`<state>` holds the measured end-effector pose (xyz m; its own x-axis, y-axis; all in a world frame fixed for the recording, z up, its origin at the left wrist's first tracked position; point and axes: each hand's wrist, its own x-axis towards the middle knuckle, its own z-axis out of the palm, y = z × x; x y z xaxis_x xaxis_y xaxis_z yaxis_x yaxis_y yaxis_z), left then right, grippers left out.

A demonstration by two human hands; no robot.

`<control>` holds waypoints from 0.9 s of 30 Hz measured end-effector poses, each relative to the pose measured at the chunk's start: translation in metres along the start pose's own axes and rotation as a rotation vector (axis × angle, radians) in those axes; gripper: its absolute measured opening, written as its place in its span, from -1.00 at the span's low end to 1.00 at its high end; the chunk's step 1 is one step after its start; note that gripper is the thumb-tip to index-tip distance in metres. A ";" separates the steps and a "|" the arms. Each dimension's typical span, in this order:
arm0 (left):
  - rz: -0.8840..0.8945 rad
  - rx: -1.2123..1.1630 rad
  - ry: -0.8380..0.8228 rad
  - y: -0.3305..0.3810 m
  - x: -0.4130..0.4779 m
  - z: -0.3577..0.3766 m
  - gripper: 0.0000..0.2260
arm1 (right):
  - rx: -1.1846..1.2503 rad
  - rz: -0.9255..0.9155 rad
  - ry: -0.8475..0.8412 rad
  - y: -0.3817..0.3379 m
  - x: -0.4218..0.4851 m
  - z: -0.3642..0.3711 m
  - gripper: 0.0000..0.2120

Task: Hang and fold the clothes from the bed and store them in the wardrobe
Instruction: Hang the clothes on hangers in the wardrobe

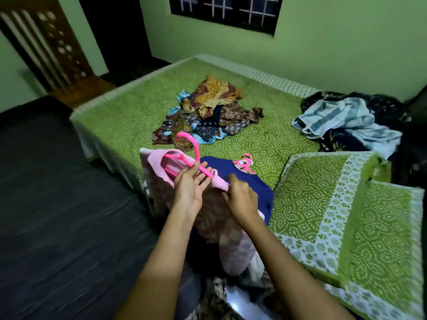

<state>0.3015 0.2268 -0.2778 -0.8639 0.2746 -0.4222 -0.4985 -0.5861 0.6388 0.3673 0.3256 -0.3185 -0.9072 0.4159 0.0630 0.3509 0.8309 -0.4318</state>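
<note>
A pink checked garment hangs over the bed's near edge with a bright pink hanger pushed into its neck. My left hand grips the hanger's bar and the collar. My right hand pinches the garment's right shoulder over the hanger end. Behind them a navy blue garment lies flat on the green bedsheet, with several more pink hangers on top of it. A pile of patterned clothes sits mid-bed.
A heap of light blue towel and dark clothes lies at the bed's right side. Two green pillows are stacked at the near right. A dark floor stretches left, with a wooden door beyond it.
</note>
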 end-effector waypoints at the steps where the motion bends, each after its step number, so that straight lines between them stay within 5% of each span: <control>1: 0.013 -0.020 0.006 0.006 -0.015 -0.003 -0.92 | -0.043 -0.020 -0.025 -0.006 -0.008 -0.010 -0.70; 14: 0.475 -0.273 0.237 0.033 -0.137 -0.017 -0.99 | -0.128 -0.514 -0.127 -0.066 -0.035 -0.078 -0.61; 19: 0.640 -0.377 0.375 0.028 -0.185 -0.018 -0.86 | -0.114 -0.713 -0.168 -0.080 -0.057 -0.094 -0.52; 27: 0.867 -0.449 0.661 0.042 -0.276 -0.049 -0.90 | 0.051 -1.113 -0.496 -0.137 -0.121 -0.117 -0.55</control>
<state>0.5227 0.0884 -0.1658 -0.6305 -0.7184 -0.2939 0.4207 -0.6346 0.6483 0.4562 0.2048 -0.1620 -0.7003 -0.7098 0.0757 -0.6743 0.6229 -0.3966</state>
